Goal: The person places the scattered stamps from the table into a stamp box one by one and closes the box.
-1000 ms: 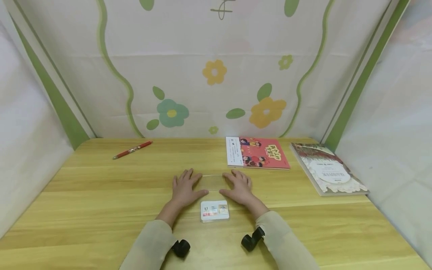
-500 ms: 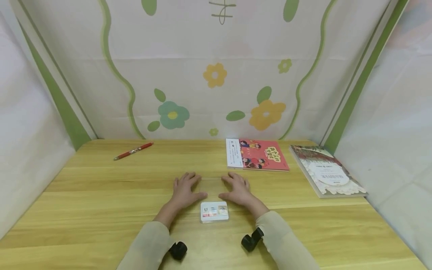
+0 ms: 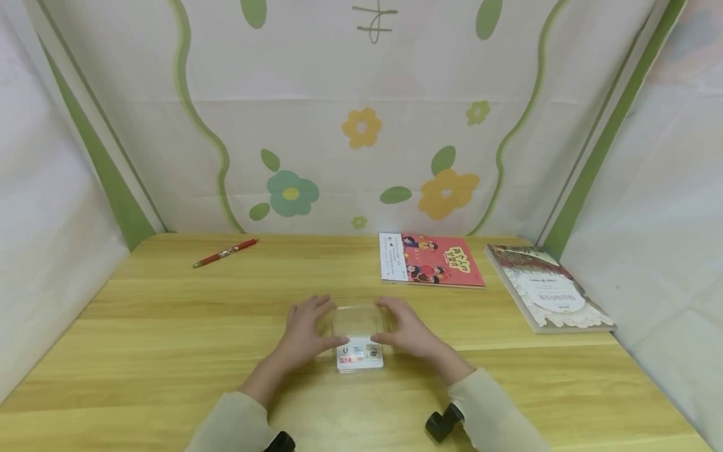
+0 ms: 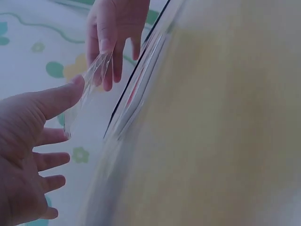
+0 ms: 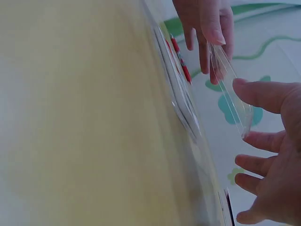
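Observation:
A clear plastic lid spans the space between both hands, raised off the table and tilted in the wrist views. My left hand pinches its left side between thumb and index finger, the other fingers spread. On the opposite side, my right hand pinches it the same way. The lid's near edge overlaps a shallow clear case in the head view. Inside that case lies a white card with coloured print and a small gold patch. In the right wrist view the lid shows as a thin transparent shell.
Toward the back left of the wooden table lies a red pen. A red illustrated book sits at the back right, with a thicker book farther right. A floral cloth hangs behind the table.
The lid, earlier between the hands beyond the case, has been lifted and brought nearer, so it overlaps the case. Both thumbs have moved toward the person, and the wrists have spread apart.

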Tool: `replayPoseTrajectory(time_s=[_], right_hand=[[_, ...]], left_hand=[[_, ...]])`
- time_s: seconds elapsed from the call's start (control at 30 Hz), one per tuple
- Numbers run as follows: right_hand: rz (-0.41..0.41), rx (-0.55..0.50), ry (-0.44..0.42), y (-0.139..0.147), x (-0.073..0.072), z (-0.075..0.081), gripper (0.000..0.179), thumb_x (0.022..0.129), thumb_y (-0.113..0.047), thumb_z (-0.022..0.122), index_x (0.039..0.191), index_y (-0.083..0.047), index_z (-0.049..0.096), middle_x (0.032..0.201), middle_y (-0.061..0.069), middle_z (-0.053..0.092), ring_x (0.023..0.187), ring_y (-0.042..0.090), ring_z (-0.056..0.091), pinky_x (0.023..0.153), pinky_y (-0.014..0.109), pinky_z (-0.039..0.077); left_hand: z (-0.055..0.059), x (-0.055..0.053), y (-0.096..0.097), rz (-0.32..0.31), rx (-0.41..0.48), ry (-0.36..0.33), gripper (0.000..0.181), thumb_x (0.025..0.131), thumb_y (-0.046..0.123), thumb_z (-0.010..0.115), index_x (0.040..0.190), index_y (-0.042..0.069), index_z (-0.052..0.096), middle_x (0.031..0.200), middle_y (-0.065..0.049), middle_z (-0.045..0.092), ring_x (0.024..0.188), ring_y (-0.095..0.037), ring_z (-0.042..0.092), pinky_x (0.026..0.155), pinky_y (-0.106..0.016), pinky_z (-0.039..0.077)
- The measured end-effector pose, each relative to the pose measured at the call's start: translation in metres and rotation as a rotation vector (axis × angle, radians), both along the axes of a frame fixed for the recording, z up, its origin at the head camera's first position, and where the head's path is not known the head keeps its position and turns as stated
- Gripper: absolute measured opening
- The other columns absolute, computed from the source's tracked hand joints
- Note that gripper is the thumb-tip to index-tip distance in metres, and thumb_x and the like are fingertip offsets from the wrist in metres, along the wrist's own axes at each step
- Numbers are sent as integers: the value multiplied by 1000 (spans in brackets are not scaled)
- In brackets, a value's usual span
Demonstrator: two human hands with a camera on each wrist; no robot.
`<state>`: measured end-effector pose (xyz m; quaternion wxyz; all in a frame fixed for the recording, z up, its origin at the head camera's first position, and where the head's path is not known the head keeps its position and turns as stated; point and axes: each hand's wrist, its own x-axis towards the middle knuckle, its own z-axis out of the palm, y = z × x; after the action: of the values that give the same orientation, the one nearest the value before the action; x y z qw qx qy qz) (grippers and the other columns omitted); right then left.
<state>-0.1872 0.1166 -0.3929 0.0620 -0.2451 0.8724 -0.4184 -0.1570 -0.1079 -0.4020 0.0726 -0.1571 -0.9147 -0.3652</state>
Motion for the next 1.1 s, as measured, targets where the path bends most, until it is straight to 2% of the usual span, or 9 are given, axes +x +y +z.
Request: replayPoseTrajectory(time_s=[0.13,0.23,0.43,0.57,0.73,1.1], right_hand=[[-1,-5,41,3,17,0,65,68,-23,72,122,-2,44,128,14,39,118,30,30,96,49,18],[-15,14,99,5,25,-5,63,66,-25,73,119,-3,47,124,13,43,115,30,34,95,50,19],[-17,61,158,9,33,-17,61,64,-29,74,116,-7,50,123,15,43,115,33,32,91,60,2],[-22,89,160,10,35,-21,62,62,-29,75,115,-8,51,125,13,41,117,31,30,92,58,-4],[-22,124,166,10,37,-23,63,59,-31,76,112,-9,52,126,10,40,119,29,28,93,57,-5],[-9,177,195,10,36,-24,61,61,-37,74,113,-13,50,129,7,37,120,27,25,93,56,-5]], left_hand=[[-3,16,2,2,6,39,69,63,49,69,117,8,52,129,-13,39,121,-34,26,94,-59,5],[-7,24,4,16,7,38,70,62,50,68,116,10,53,129,-13,39,120,-34,26,93,-59,5],[-14,35,7,39,-9,41,68,61,49,70,116,12,53,128,-14,39,120,-36,27,92,-61,3],[-16,39,8,39,-40,62,67,61,48,70,115,12,54,127,-16,40,119,-37,27,92,-61,3],[-17,42,8,38,-67,71,64,60,48,71,112,14,56,126,-16,41,119,-39,27,91,-62,4],[-17,42,9,43,-113,59,64,60,48,71,112,14,55,127,-16,40,120,-37,24,92,-61,3]])
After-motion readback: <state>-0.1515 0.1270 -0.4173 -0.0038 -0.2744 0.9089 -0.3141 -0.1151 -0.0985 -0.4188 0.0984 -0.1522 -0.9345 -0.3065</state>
